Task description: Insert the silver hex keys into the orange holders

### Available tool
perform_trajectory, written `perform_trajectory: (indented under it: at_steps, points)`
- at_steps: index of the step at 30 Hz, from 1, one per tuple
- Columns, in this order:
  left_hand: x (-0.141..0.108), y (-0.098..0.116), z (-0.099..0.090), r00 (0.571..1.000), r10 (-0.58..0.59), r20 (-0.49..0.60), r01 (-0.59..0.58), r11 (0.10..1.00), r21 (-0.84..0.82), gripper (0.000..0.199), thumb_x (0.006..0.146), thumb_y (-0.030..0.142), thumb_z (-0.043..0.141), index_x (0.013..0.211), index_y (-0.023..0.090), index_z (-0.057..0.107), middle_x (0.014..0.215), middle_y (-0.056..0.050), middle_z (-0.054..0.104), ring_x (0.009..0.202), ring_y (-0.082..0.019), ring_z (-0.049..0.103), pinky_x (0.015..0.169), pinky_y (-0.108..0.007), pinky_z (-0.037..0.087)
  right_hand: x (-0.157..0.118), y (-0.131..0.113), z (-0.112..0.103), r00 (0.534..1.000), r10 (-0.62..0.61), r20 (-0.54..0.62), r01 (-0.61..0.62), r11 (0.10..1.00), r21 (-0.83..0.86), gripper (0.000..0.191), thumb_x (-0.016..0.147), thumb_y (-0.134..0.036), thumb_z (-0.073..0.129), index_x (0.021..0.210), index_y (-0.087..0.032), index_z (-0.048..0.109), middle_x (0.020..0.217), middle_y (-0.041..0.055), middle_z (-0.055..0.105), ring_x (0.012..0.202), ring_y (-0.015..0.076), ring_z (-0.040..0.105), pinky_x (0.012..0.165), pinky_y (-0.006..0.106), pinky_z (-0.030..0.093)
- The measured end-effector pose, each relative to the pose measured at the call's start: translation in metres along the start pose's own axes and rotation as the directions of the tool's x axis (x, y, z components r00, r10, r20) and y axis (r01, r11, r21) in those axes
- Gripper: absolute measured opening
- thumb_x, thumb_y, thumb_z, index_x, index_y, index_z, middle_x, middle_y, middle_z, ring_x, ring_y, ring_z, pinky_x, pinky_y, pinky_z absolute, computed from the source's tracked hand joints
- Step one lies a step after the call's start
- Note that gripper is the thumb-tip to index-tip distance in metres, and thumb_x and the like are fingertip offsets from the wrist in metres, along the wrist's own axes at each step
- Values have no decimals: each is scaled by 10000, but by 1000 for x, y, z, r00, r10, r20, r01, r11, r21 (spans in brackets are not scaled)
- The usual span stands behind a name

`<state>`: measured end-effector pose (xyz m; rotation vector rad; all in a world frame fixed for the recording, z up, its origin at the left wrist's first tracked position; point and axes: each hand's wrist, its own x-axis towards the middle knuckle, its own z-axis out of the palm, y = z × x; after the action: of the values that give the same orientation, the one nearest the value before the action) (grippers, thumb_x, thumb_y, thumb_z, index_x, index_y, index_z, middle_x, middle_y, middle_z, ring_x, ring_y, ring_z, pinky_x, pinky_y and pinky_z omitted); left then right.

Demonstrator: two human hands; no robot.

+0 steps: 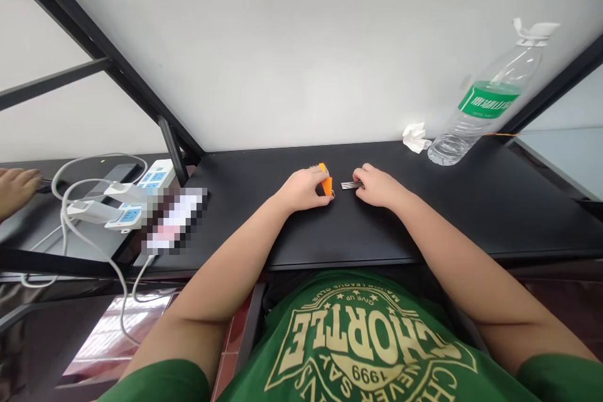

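Head: left hand (pixel 304 191) grips orange piece (pixel 326 180); right hand (pixel 378 188) touches rods (pixel 351 185)

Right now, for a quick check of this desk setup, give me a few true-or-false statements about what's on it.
The left hand holds a small orange object. True.
The right hand grips the water bottle. False: it is at a small bundle of metal strips, and the bottle stands apart.
A crumpled tissue lies beside the bottle. True.
A white power strip sits right of the hands. False: it is left of them.
Another person's hand shows at far left. True.
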<state>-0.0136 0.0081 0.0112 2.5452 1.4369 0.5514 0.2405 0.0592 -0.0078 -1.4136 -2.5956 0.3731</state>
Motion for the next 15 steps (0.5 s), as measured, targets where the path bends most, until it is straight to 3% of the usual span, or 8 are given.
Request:
perform_trajectory:
  at_steps: [4, 8, 11, 15]
  points:
    - [2, 3, 5, 999, 36, -31, -35, 999, 30, 219, 800, 391, 735, 910, 212, 672, 934, -43, 677, 834, -199, 619, 674, -308, 459, -1, -5, 3, 976, -112, -188, 143, 977, 159, 185, 889, -263, 631, 1044, -188, 696, 1110, 101, 632, 955, 222, 603, 827, 347, 474]
    - [2, 3, 10, 996, 64, -64, -61, 997, 55, 221, 796, 351, 714, 967, 212, 687, 911, -45, 690, 865, -220, 635, 727, -328, 488, -3, -22, 7, 958, -257, -129, 288, 854, 433, 152, 914, -267, 594, 903, -193, 727, 953, 43, 660, 737, 129, 580, 716, 288, 462]
    - [2, 3, 13, 997, 63, -54, -59, 996, 71, 219, 791, 349, 710, 963, 214, 690, 916, -46, 697, 868, -225, 641, 739, -337, 490, -4, -33, 10, 960, -249, -130, 281, 852, 442, 102, 846, -202, 602, 772, -176, 668, 861, 28, 650, 700, 117, 551, 681, 272, 430]
    - [3, 4, 11, 999, 35, -23, -33, 995, 92, 217, 782, 361, 720, 930, 207, 683, 919, -50, 694, 858, -222, 640, 697, -327, 464, -3, -36, 11, 983, -143, -113, 178, 892, 415, 77, 749, -198, 633, 688, -173, 594, 787, 13, 639, 679, 118, 530, 652, 264, 403]
